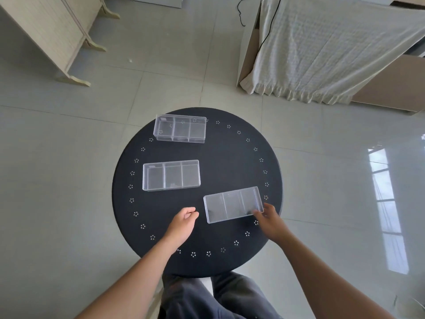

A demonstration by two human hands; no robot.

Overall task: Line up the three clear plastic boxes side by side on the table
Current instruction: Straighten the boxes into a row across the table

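Three clear plastic boxes with three compartments each lie on a round black table [230,162]. The far box [179,128] sits at the back left. The middle box [171,175] lies left of centre. The near box [233,204] rests at the front right, slightly tilted. My right hand [269,216] touches the near box at its front right corner, fingers on its edge. My left hand [185,221] hovers just left of that box, fingers curled, holding nothing and apart from the box.
The table has a ring of small white flower marks near its rim. Around it is pale tiled floor. A wooden cabinet [46,31] stands at the back left, and a bed with a white cover [333,49] at the back right. My legs are under the front edge.
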